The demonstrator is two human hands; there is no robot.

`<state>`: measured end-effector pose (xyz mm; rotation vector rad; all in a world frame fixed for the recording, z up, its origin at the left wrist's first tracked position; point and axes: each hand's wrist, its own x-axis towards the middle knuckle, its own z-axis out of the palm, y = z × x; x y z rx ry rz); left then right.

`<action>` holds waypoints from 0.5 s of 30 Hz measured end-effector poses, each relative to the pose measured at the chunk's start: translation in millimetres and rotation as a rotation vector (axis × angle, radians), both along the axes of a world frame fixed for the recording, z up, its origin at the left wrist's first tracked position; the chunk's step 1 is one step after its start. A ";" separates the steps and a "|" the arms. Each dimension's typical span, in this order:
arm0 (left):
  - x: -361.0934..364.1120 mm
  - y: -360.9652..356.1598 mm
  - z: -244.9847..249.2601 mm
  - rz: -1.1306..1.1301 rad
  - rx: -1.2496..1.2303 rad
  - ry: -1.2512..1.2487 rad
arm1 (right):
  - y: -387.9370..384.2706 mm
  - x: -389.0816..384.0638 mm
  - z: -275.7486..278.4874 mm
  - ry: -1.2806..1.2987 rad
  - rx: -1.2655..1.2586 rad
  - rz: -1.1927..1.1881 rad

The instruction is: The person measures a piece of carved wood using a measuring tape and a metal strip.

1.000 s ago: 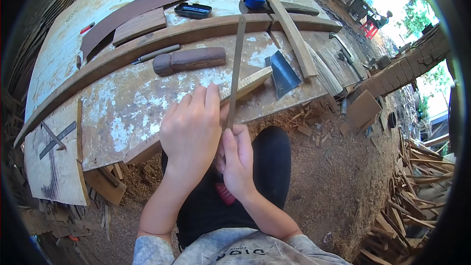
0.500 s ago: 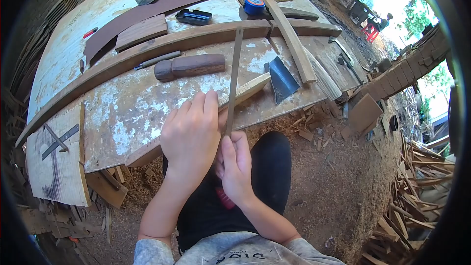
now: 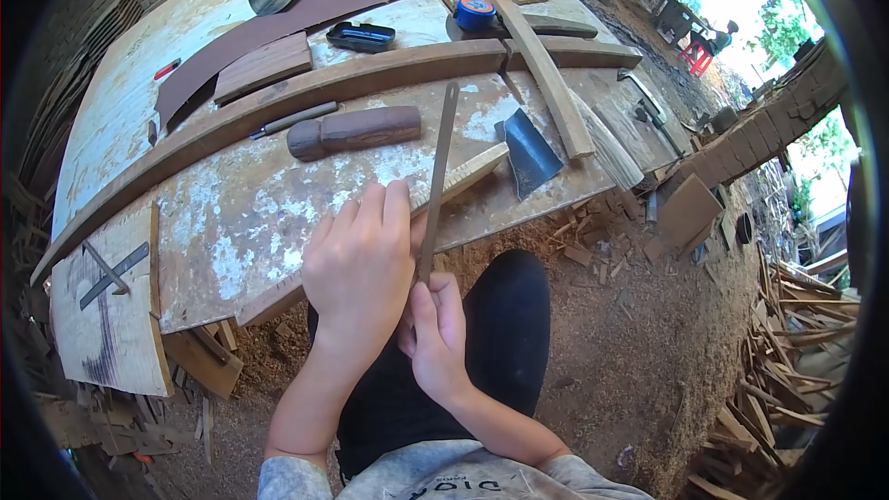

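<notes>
My left hand [image 3: 356, 259] is wrapped over a long strip of wood [image 3: 477, 169] that slants across the bench's near edge; its far end shows beyond my fingers and its other end lies at the lower left. My right hand [image 3: 437, 338] pinches the lower end of a narrow flat metal blade [image 3: 439, 171], thumb along it. The blade points away from me, crosses the wood strip just right of my left knuckles, and has a small hole in its rounded tip. Beyond the hands lies a brown wooden mallet-like block [image 3: 356, 132].
A curved wooden beam [image 3: 278, 97] spans the workbench [image 3: 199, 287]. Around it are a tape measure [image 3: 474, 12], a black case [image 3: 361, 36], brown sandpaper [image 3: 208, 71], a dark curved sheet [image 3: 530, 157] and a wooden bar [image 3: 532, 60]. Scrap wood [image 3: 787, 352] heaps at right.
My right hand has drawn the blade back towards me, its tip now lower in view. The left hand keeps its hold on the wood strip.
</notes>
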<state>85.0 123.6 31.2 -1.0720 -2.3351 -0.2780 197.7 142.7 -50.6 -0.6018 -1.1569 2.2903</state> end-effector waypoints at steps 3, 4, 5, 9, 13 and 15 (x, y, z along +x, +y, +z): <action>0.6 -1.7 -0.2 -0.009 -0.003 0.007 | 13.7 -14.7 21.0 0.013 0.014 -0.045; 1.7 -2.2 0.1 -0.015 -0.005 0.005 | 18.6 -18.3 23.2 0.027 0.017 -0.047; 1.6 -1.8 0.8 -0.021 -0.002 0.007 | 24.5 -22.4 25.0 0.045 0.023 -0.049; -2.3 -1.2 0.2 -0.023 0.029 -0.043 | 18.3 -19.5 15.7 0.049 0.045 -0.059; -2.5 0.2 -0.9 -0.030 0.055 -0.067 | 10.8 -8.9 6.5 0.056 0.062 -0.047; -2.8 0.5 -1.5 -0.040 0.065 -0.058 | 13.7 -5.8 5.8 0.039 0.093 -0.045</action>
